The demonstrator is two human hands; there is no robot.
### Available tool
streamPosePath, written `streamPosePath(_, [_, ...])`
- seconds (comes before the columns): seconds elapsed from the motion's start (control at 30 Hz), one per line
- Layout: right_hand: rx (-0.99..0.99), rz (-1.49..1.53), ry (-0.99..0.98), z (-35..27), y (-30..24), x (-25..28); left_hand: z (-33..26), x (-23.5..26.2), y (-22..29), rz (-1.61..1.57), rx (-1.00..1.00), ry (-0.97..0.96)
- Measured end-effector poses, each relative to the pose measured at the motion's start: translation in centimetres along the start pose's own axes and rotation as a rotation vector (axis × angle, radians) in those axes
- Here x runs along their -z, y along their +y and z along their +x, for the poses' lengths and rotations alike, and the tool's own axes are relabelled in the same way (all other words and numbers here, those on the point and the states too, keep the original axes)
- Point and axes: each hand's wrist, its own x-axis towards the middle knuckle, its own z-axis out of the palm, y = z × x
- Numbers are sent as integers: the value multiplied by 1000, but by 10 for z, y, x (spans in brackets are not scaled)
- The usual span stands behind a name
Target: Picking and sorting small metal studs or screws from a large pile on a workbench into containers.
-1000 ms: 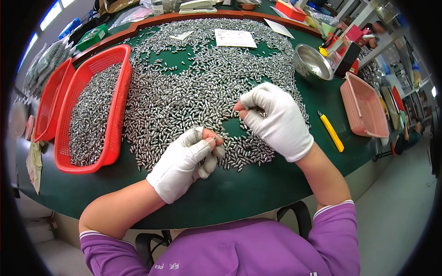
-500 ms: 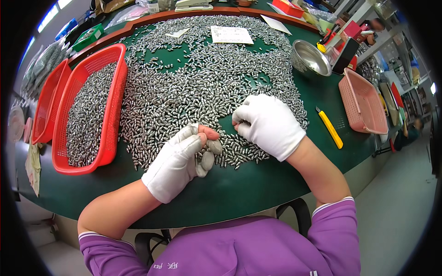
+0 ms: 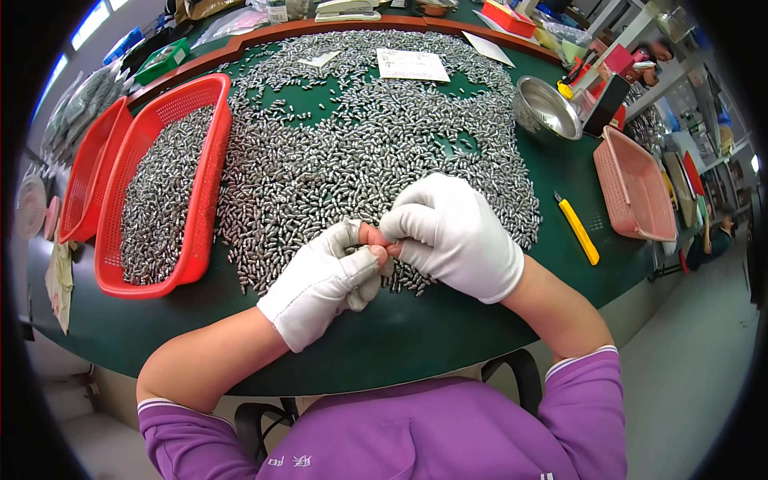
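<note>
The person sits close to the green table, in a purple top; both arms reach in over the edge, so the hands meet in front of the chest, where small things are easy to look at.

The left hand and the right hand wear white gloves, but some fingertips poke out bare, maybe to feel small bits better; the thumb and finger tips of both hands are bent in and come together, left against right; I cannot tell if they are pinched on a piece, as the fingers hide that spot.

The small, shiny metal pieces lie under and past the hands, spread wide and thin, perhaps so that each one can be seen and reached; more fill the red basket on the left, whose tall sides keep them from rolling off; another red basket stands just beside it.

On the right, the yellow knife lies off the pile, near the pink basket; farther back is the silver bowl; a white card rests on the far pieces, maybe as a label; last comes a brown wooden edge, which likely stops pieces from rolling away.
</note>
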Motion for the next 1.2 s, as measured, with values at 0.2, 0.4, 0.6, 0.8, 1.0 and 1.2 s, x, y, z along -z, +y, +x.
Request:
streamPosePath(0.2, [-10,45,129,0,8,4,1,0,1,-9,11,-10])
streamPosePath(0.4, [-92,-59,177,-2,14,10,0,0,3,-39,20,-17])
streamPosePath(0.6, [-89,-151,159,-3,16,11,1,2,1,-91,28,-22])
streamPosePath(0.8, [-144,-212,-2,-7,21,10,0,6,0,-123,-28,-66])
streamPosePath(1.0, [-227,-294,-145,-11,22,-2,0,5,1,-118,-27,-66])
streamPosePath(1.2, [-200,-380,-130,-10,20,-8,0,2,1,-100,-1,-11])
